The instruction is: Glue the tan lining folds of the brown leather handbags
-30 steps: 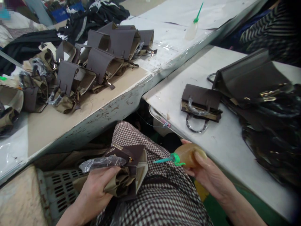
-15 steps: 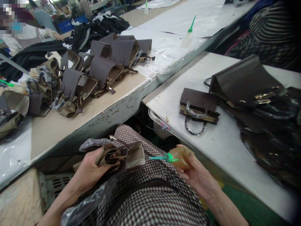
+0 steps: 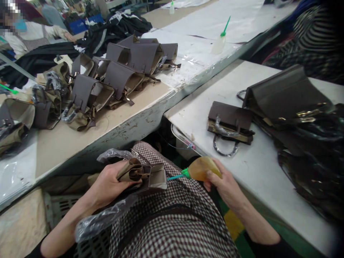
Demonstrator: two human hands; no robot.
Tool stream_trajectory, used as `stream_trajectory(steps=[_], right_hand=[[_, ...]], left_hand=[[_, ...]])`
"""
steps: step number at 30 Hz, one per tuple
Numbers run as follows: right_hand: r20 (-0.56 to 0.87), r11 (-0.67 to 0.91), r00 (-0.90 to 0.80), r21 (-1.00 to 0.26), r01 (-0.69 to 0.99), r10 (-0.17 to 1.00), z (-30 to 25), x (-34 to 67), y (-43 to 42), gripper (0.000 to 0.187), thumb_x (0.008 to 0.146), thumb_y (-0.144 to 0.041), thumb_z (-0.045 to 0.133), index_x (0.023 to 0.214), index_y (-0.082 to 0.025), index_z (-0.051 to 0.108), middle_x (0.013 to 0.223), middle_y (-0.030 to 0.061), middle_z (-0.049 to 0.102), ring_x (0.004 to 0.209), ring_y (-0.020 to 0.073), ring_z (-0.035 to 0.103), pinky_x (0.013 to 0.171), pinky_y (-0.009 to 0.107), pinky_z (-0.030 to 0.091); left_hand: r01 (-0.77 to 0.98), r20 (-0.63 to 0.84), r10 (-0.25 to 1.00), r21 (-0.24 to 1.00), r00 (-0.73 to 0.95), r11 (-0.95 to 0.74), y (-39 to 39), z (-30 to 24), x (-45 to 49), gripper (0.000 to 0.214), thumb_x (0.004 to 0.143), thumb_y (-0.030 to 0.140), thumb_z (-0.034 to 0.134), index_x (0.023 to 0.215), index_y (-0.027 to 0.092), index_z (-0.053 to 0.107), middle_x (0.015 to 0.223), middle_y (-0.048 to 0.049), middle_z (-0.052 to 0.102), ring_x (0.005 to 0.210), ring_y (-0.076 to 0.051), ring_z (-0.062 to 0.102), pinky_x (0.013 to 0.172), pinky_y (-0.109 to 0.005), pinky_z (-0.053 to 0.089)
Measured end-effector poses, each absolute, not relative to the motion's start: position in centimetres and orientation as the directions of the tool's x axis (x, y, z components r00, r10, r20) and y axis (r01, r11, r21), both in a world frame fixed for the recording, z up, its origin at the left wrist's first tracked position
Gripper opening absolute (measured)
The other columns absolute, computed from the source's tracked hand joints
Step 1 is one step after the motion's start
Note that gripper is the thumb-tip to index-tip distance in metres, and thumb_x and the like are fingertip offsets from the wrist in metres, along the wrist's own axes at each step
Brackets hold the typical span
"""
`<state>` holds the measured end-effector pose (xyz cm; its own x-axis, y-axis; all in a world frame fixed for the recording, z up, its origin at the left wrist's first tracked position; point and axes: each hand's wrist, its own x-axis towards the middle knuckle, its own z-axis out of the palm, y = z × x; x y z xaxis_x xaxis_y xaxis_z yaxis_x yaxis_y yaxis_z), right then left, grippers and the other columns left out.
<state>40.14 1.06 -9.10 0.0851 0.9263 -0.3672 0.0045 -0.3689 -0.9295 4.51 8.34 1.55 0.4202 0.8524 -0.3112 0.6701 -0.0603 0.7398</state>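
My left hand [image 3: 109, 184] is closed around a small brown handbag [image 3: 158, 176], squeezing its tan lining over my lap. Plastic-wrapped handles [image 3: 104, 216] stick out on both sides of that hand. In my right hand [image 3: 219, 175] is a squeeze bottle [image 3: 201, 168] of amber liquid, lying nearly level. Its green nozzle [image 3: 177, 176] points left, with the tip at the handbag's open edge; I cannot tell if it touches. The checked apron [image 3: 172, 229] lies beneath both.
Several brown handbags [image 3: 120, 77] stand on the left table [image 3: 145, 111]. On the right table [image 3: 185, 111] are a small handbag [image 3: 228, 122] and a dark pile of bags [image 3: 290, 96]. Another green-tipped bottle [image 3: 219, 43] stands farther back. A person [image 3: 34, 36] is at the far left. A plastic crate [image 3: 60, 206] sits low left.
The bottle has turned more level and its nozzle has moved left to the handbag's edge. My left hand and the handbag have shifted slightly right in view.
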Motion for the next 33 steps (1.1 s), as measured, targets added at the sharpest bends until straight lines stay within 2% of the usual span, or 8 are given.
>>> stream_trajectory(steps=[6,10,13,16,22,25,30,33], right_hand=[[-0.373,-0.379,0.088,-0.922,0.075,0.924,-8.3,38.6,3.0,0.061,0.080,-0.051,0.077,0.129,-0.027,0.050,0.099,0.0026,0.066,0.055,0.0139,0.056,0.052,0.031,0.050],[-0.297,-0.315,0.132,-0.938,0.143,0.946,-8.0,37.5,3.5,0.062,0.078,-0.050,0.077,0.132,-0.030,0.054,0.113,0.0069,0.067,0.073,0.0221,0.065,0.058,0.035,0.055],[-0.270,-0.297,0.164,-0.940,0.170,0.949,-8.3,37.1,3.6,0.054,0.077,-0.051,0.076,0.124,-0.028,0.060,0.113,0.0081,0.069,0.088,0.0283,0.067,0.066,0.038,0.057],[-0.268,-0.299,0.180,-0.937,0.180,0.947,-8.6,36.8,3.8,0.055,0.077,-0.053,0.077,0.122,-0.027,0.060,0.113,0.0084,0.068,0.088,0.0287,0.067,0.066,0.039,0.057],[-0.315,-0.334,0.128,-0.924,0.185,0.941,-8.4,36.5,4.1,0.056,0.082,-0.055,0.073,0.125,-0.026,0.052,0.102,0.0042,0.066,0.055,0.0147,0.058,0.051,0.033,0.053],[-0.343,-0.354,0.089,-0.916,0.190,0.935,-7.7,36.9,4.0,0.053,0.085,-0.056,0.069,0.124,-0.026,0.050,0.092,0.0007,0.064,0.047,0.0116,0.053,0.047,0.031,0.050],[-0.350,-0.345,0.032,-0.898,0.274,0.936,-5.2,37.9,4.3,0.053,0.083,-0.056,0.071,0.123,-0.028,0.051,0.097,0.0038,0.067,0.051,0.0150,0.058,0.041,0.030,0.047],[-0.278,-0.250,0.000,-0.861,0.444,0.960,-3.0,38.0,4.8,0.050,0.083,-0.053,0.071,0.123,-0.028,0.054,0.101,0.0065,0.069,0.067,0.0221,0.065,0.053,0.035,0.052]], left_hand=[[0.702,-0.278,0.834,0.691,0.477,-0.172,8.3,1.4,4.7,0.019,0.088,0.036,0.072,0.097,0.019,0.071,0.093,-0.0033,0.074,0.080,-0.019,0.067,0.074,-0.030,0.053],[0.684,-0.244,0.838,0.703,0.488,-0.194,8.4,1.5,4.7,0.016,0.087,0.033,0.073,0.095,0.019,0.071,0.091,-0.0021,0.073,0.079,-0.018,0.067,0.073,-0.029,0.051],[0.685,-0.238,0.837,0.700,0.493,-0.203,8.3,1.4,4.8,0.015,0.088,0.032,0.072,0.095,0.019,0.070,0.090,-0.0017,0.073,0.078,-0.018,0.067,0.071,-0.028,0.050],[0.684,-0.223,0.831,0.691,0.509,-0.234,7.9,1.3,4.9,0.010,0.090,0.027,0.070,0.096,0.019,0.069,0.092,-0.0013,0.072,0.079,-0.017,0.066,0.073,-0.028,0.049],[0.696,-0.223,0.821,0.667,0.526,-0.265,7.1,1.3,4.7,0.005,0.090,0.022,0.068,0.092,0.017,0.068,0.088,-0.0015,0.070,0.078,-0.017,0.064,0.071,-0.028,0.047],[0.691,-0.218,0.823,0.674,0.525,-0.262,6.9,1.3,4.5,0.005,0.089,0.021,0.067,0.092,0.017,0.068,0.088,-0.0019,0.070,0.078,-0.018,0.064,0.072,-0.028,0.048],[0.676,-0.207,0.834,0.695,0.512,-0.244,7.2,1.2,4.6,0.007,0.088,0.019,0.068,0.095,0.018,0.069,0.090,-0.0010,0.072,0.079,-0.017,0.065,0.073,-0.027,0.048],[0.667,-0.191,0.829,0.697,0.526,-0.263,7.4,1.2,4.9,0.007,0.087,0.018,0.069,0.094,0.019,0.069,0.090,-0.0008,0.072,0.078,-0.017,0.066,0.073,-0.027,0.049]])
